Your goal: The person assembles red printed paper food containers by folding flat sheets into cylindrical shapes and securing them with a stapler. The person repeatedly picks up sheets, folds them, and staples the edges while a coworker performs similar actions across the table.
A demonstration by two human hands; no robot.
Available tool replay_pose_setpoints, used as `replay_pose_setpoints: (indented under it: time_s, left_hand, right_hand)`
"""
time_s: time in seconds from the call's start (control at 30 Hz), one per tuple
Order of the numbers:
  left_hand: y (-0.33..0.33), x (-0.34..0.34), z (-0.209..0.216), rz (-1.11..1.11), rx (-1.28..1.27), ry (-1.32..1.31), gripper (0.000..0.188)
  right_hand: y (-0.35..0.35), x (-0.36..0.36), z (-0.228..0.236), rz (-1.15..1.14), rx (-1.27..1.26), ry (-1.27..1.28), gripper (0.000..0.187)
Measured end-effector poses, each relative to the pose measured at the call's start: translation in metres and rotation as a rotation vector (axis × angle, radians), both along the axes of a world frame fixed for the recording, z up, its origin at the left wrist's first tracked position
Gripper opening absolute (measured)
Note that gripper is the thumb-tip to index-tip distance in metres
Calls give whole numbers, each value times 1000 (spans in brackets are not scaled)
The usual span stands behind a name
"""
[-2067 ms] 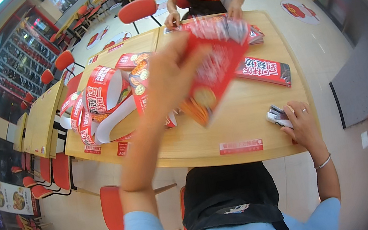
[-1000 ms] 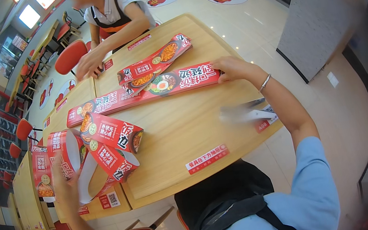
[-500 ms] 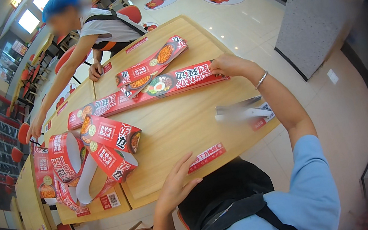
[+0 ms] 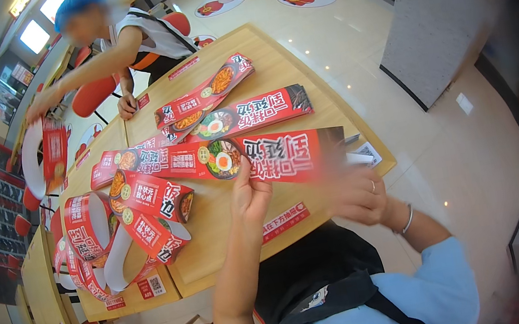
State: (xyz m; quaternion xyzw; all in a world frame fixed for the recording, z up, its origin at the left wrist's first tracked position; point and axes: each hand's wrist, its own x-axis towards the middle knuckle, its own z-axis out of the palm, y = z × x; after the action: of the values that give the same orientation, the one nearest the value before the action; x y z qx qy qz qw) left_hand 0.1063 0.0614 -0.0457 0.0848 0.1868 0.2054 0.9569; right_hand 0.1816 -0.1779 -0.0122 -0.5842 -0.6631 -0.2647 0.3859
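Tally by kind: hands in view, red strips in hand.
Wearer's hands (left hand, right hand): 2
Co-worker's hands: 2
Straight red strip in wearer's grasp: 1
Curled red strip in co-worker's grasp: 1
Total: 6

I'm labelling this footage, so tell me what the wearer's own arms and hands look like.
The sleeves are short and light blue. The left hand is ungloved, with no jewellery visible. The right hand, partly blurred, also appears ungloved; it wears a ring and a thin, rounded, silvery bracelet.
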Motion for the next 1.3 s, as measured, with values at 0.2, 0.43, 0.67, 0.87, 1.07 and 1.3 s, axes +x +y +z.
replay_pose_setpoints:
  time_s: [0.2,0.43,0.67,0.87,1.07,1.3]
  left_hand:
    - [-59,-28,6,-183,75,-143,32]
    - [15,-85,34,172,259,-158,34]
    - [124,-153,50,140,8,-707,22]
    - [43,-147,96,-338,1214,68,23]
    - [-13,-109,83,-467,1930,84,25]
    - [-40,-126,72,228,1166,300,22]
  right_hand:
    - [32,-55,-18,-40,28,1193,29]
    - [-7,16,-41,679,457,1690,21]
    - [-73,74,-20,1209,571,1903,25]
    - [-11,30,25,149,-643,1172,28]
    - [42,13,54,368,-773,586,28]
    - [36,0,53,11,108,778,23]
